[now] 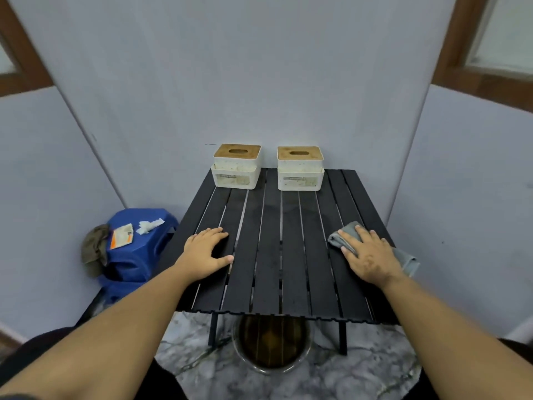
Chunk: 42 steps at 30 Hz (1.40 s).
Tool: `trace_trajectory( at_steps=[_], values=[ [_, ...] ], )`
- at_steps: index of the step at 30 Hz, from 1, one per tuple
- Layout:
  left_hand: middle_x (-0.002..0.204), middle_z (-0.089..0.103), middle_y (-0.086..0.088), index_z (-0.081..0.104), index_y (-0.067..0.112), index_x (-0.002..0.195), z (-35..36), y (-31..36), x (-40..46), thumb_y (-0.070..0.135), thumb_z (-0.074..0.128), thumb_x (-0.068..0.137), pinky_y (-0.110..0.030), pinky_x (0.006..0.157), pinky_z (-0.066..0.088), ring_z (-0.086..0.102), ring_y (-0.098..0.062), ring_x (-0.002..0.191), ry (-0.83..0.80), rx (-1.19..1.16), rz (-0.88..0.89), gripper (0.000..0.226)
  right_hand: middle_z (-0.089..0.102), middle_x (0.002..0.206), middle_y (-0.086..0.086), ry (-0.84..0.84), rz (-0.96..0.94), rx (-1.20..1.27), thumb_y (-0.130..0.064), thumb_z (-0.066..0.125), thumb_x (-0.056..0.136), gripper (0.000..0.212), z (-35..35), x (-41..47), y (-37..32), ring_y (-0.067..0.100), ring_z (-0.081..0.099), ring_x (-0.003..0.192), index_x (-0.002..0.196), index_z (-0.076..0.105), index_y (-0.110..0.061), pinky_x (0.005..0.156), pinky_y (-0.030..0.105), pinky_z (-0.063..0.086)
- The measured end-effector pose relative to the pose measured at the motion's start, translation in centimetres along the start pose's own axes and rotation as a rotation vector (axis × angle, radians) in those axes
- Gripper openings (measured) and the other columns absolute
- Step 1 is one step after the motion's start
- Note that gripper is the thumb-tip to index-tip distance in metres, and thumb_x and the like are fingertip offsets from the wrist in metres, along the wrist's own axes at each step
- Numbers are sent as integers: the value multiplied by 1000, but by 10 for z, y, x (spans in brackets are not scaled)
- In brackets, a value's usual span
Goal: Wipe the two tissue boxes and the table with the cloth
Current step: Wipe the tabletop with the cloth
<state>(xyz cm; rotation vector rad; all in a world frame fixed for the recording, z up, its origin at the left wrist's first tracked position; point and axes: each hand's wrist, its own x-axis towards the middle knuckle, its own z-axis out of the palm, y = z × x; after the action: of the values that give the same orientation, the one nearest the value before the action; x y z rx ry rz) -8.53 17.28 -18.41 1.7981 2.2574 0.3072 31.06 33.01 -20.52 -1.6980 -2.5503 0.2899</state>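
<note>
Grey cloth (pixel 340 238) half hidden under flat right hand (pixel 367 255); left hand (pixel 206 252) flat, fingers (pixel 215 233) together, on table (pixel 274 255)

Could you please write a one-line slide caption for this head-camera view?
Right hand presses a grey cloth on the black slatted table, left hand beside it; two tissue boxes behind.

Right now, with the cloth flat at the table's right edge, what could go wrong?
1. The grey cloth already hangs off the slatted table beside the right hand; it may slip off.
2. Its corners might snag in the slat gaps.
3. Both tissue boxes stand at the far edge; wiping hard could push them off.
</note>
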Motion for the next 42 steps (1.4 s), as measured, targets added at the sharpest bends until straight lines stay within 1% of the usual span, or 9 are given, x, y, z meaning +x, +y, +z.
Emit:
trace_trajectory(
  at_steps=[10,14,19,23,26,28,32,37,42],
  values=[
    [170,27,8,38,31,158,5,-9,4,70,57,89,-48,128,13,18,-20,159,29,15,32,82,12,165,-5,-6,20,-9,-53,28,101,51,-1,4,-4,30,16,149,150,15,-53,121,48,13],
    [170,25,8,36,31,159,5,-8,5,84,38,76,-47,127,12,16,-19,160,-2,37,20,98,14,164,-5,9,13,29,-45,33,102,49,3,6,0,31,17,149,150,21,-49,121,48,12],
    [161,42,7,41,28,155,-19,24,25,57,64,94,-46,121,25,35,-18,151,63,-56,29,72,45,149,-2,169,20,277,-28,40,103,40,-1,23,-1,32,38,138,141,46,-37,118,54,18],
    [162,40,6,35,28,157,-35,63,75,46,71,94,-40,122,33,39,-17,149,54,-213,107,75,67,100,-4,362,-73,703,-24,41,103,25,-21,63,-8,16,63,93,118,61,-28,87,40,52],
    [161,41,1,31,25,160,-41,90,128,34,72,96,-35,117,38,43,-19,147,0,-336,133,77,59,79,-6,445,-14,824,-18,40,105,18,-44,102,-21,7,54,70,101,58,-21,63,9,42],
    [161,42,-4,29,24,160,-43,107,165,30,71,97,-38,117,42,47,-23,144,25,-377,142,76,48,70,-5,514,62,866,-18,39,105,25,-56,135,-29,9,45,62,82,49,-19,53,9,37],
    [156,47,-3,31,24,159,-40,125,230,31,72,96,-43,113,46,53,-26,136,127,-355,148,76,48,73,-8,593,2,906,-20,37,105,21,-69,201,-38,8,45,65,92,52,-14,61,23,36],
    [144,57,2,38,30,155,-22,121,280,36,79,89,-44,106,53,61,-24,119,210,-339,127,77,57,84,-13,516,-181,876,-17,39,105,20,-69,255,-47,-1,54,76,108,58,-18,63,6,38],
    [122,64,6,50,39,137,-8,113,297,30,83,86,-37,93,58,68,-15,101,267,-433,114,62,55,129,-6,355,-248,876,-23,49,103,39,-46,280,-42,6,51,121,141,47,-17,100,9,37]
  ],
)
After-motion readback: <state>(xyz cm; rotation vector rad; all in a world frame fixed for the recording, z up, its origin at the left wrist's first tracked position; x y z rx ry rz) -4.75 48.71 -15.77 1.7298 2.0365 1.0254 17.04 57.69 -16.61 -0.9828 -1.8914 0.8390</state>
